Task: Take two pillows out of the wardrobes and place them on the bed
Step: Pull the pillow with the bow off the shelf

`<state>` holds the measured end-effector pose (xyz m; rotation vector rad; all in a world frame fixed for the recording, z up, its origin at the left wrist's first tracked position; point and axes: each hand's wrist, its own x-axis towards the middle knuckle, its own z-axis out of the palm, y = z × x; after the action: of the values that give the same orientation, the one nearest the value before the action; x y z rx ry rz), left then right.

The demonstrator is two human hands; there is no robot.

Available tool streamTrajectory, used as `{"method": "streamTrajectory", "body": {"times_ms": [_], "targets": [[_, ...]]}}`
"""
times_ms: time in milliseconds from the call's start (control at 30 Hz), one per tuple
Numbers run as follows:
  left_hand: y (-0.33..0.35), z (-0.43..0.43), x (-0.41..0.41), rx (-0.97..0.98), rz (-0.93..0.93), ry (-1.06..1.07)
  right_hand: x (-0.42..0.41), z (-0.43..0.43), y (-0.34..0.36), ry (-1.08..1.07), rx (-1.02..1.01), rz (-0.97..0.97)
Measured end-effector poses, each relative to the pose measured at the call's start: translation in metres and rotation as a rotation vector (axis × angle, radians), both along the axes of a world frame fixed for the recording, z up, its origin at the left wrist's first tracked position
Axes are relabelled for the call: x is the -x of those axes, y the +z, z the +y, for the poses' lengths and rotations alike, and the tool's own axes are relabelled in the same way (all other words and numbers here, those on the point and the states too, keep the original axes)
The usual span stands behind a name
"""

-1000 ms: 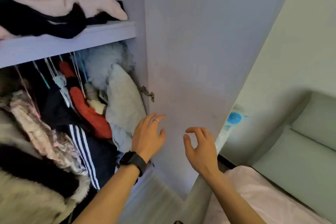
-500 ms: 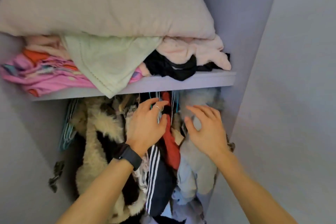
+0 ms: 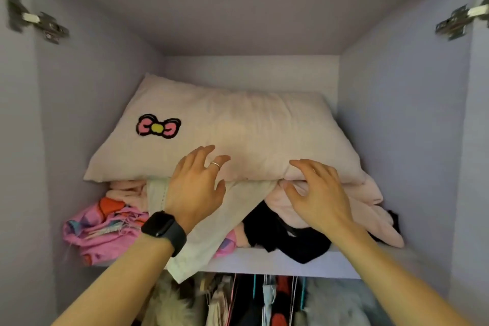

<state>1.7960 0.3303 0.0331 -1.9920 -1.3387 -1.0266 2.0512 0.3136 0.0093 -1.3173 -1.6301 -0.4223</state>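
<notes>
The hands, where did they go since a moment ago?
Both went up from the hanging clothes to the top shelf. The left hand and right hand now reach the front edge of the pale pink pillow with a bow patch, fingers spread, not gripping yet. The pillow stayed on the folded pile.

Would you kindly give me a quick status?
Both hands, left hand and right hand, open at pillow front edge. Pillow atop folded clothes. Nothing blocking.
</notes>
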Motion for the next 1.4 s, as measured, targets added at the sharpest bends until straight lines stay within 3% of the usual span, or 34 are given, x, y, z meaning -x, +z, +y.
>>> {"method": "streamTrajectory", "body": {"times_ms": [267,433,667,1000,1133,1233,1333,1400], "targets": [[0.012,0.089,0.009,0.025,0.313,0.247,-0.044,0.095,0.016,-0.270,0.294,-0.274],[0.013,0.129,0.008,0.048,0.301,0.239,-0.071,0.130,0.031,-0.377,0.325,-0.377],[0.014,0.141,0.013,-0.085,0.418,0.214,-0.069,0.140,0.039,-0.437,0.252,-0.505],[0.032,0.112,0.040,-0.086,0.371,0.169,-0.020,0.012,0.056,-0.569,0.114,-0.605],[0.015,0.074,0.068,-0.030,0.417,0.131,0.018,-0.056,0.021,-0.511,-0.016,-0.537],[-0.004,0.038,0.084,0.056,0.409,0.120,0.051,-0.098,-0.017,-0.477,0.026,-0.526],[-0.032,0.002,0.089,0.139,0.295,0.096,0.085,-0.133,-0.059,-0.462,0.169,-0.519],[-0.054,-0.020,0.086,0.191,0.090,0.058,0.104,-0.150,-0.083,-0.408,0.197,-0.488]]}}
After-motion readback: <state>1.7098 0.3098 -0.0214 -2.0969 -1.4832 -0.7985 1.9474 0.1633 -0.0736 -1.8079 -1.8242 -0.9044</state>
